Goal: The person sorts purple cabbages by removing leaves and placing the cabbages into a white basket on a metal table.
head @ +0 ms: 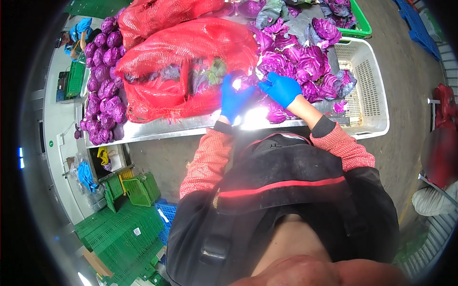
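My left hand (234,98), in a blue glove, cups a red cabbage head (246,82) at the steel table's near edge. Close to its right, my right hand (281,89), also blue-gloved, has its fingertips bent beside the cabbage and a pale leaf base; whether they pinch anything is unclear. Strong glare hides part of the cabbage. A red mesh sack (186,46), with cabbages and leaves showing through its opening, lies left of my left hand. Loose purple cabbage leaves (311,68) are heaped beyond and to the right of my right hand.
Cabbage heads (107,89) are piled at the steel table's (161,129) left end. A white perforated crate (384,107) stands at the right, beside a green crate (365,26) holding leaves. Green crates (141,189) stand lower left. A person in blue (81,30) is beyond the pile.
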`<state>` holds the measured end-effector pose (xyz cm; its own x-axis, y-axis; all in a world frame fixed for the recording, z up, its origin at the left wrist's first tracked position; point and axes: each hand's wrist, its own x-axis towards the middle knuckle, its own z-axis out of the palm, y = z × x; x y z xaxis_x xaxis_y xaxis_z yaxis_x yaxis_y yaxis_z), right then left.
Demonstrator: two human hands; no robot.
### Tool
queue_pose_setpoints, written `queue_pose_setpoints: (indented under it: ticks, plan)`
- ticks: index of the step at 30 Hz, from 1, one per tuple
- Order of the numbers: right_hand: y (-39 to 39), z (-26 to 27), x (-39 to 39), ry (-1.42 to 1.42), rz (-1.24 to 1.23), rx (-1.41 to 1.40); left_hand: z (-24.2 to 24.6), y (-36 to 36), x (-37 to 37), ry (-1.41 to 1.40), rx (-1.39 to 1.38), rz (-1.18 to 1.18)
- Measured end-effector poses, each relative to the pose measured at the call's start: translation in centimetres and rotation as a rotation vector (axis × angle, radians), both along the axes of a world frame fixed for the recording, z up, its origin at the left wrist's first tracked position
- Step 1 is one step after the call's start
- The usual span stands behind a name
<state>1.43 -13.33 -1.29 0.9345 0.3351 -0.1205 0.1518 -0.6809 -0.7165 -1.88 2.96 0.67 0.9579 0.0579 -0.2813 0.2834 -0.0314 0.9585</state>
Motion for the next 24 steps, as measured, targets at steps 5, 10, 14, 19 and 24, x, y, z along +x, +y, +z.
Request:
queue_pose_setpoints:
  ticks: [5, 10, 14, 19, 24]
  plan:
    - [2.1, 0.4, 1.7, 0.031, 0.029, -0.081, -2.5, -0.2, 0.3, -0.250, 0.716, -0.101]
    - [0.9, -2.5, 3.7, 0.322, 0.075, 0.175, -3.4, -0.6, 0.5, -0.437, 0.716, -0.103]
    - [0.7, -2.0, 3.7, 0.342, 0.070, 0.257, -1.9, -0.9, 0.9, -0.348, 0.624, -0.144]
    - [0.8, -2.6, 4.0, 0.170, 0.171, -0.065, -1.7, -2.1, 0.4, -0.406, 0.793, -0.138]
    - [1.9, -2.3, 1.9, -0.095, 0.133, -0.287, -3.1, -1.3, 0.8, -0.396, 0.790, -0.155]
